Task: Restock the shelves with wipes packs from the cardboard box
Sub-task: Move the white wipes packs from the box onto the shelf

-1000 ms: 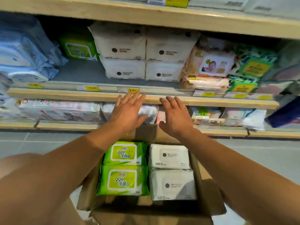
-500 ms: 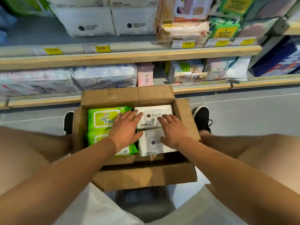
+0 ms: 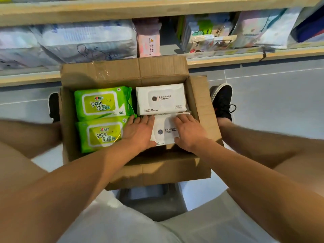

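An open cardboard box (image 3: 122,71) sits on the floor between my feet. Inside lie two green wipes packs, one far (image 3: 102,103) and one near (image 3: 101,135), on the left, and two white wipes packs on the right. The far white pack (image 3: 161,99) lies untouched. The near white pack (image 3: 164,130) has my left hand (image 3: 138,132) flat on its left edge and my right hand (image 3: 189,132) on its right edge, fingers spread over its top. Whether the pack is lifted I cannot tell.
The lowest shelf (image 3: 228,57) runs behind the box, stocked with large white and blue packs (image 3: 84,42) at left, a pink pack (image 3: 149,39) in the middle and mixed packs (image 3: 210,35) at right. My black shoes (image 3: 221,100) flank the box on the grey tiled floor.
My hands came down from the shelf edge into the box and now press on the near white pack. My view tilted down toward the box.
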The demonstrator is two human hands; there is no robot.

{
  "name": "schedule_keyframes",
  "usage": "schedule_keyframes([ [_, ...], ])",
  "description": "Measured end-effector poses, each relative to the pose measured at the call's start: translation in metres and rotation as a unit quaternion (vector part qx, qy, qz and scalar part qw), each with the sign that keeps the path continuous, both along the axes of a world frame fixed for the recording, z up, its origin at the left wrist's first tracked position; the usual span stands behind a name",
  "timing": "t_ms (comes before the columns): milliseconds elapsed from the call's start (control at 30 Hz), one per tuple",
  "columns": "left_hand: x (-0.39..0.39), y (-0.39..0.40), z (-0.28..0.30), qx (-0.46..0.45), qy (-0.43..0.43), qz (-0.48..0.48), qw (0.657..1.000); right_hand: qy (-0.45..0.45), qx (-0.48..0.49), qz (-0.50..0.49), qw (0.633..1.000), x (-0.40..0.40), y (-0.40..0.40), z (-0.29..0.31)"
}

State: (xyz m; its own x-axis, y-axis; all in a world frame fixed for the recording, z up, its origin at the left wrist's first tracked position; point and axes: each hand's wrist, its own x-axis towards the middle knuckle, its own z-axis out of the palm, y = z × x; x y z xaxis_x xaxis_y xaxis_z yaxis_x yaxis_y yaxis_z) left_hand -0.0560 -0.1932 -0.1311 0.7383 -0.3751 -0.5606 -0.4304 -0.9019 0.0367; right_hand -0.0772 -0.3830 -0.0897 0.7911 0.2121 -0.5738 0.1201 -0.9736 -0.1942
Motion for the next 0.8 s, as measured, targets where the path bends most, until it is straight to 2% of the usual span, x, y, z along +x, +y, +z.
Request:
schedule_keyframes([
  [133, 0.002, -0.006, -0.008, -0.006, 0.0, 0.015, 1.0, -0.016, -0.016, 0.018, 1.0, 0.003, -0.001, -0.008],
  [267, -0.003, -0.003, -0.004, -0.047, -0.039, -0.022, 0.998, -0.019, -0.028, 0.041, 0.999, 0.012, 0.003, -0.016],
  [367, -0.012, 0.006, -0.004, -0.094, -0.086, -0.089, 0.988, 0.043, -0.037, 0.063, 0.996, 0.023, 0.009, -0.027],
  [433, -0.017, 0.013, -0.009, -0.151, -0.136, -0.138, 0.969, 0.092, -0.043, 0.083, 0.991, 0.03, 0.016, -0.035],
  [500, -0.02, 0.018, -0.009, -0.183, -0.151, -0.156, 0.959, 0.144, -0.042, 0.082, 0.985, 0.034, 0.024, -0.042],
  [567, -0.019, 0.023, -0.007, -0.187, -0.115, -0.15, 0.964, 0.175, -0.039, 0.074, 0.981, 0.034, 0.029, -0.046],
  [667, -0.013, 0.029, -0.006, -0.193, -0.063, -0.114, 0.973, 0.175, -0.038, 0.082, 0.98, 0.033, 0.028, -0.047],
  [800, 0.008, 0.027, 0.001, -0.237, -0.049, 0.001, 0.97, 0.154, -0.057, 0.122, 0.979, 0.033, 0.028, -0.042],
])
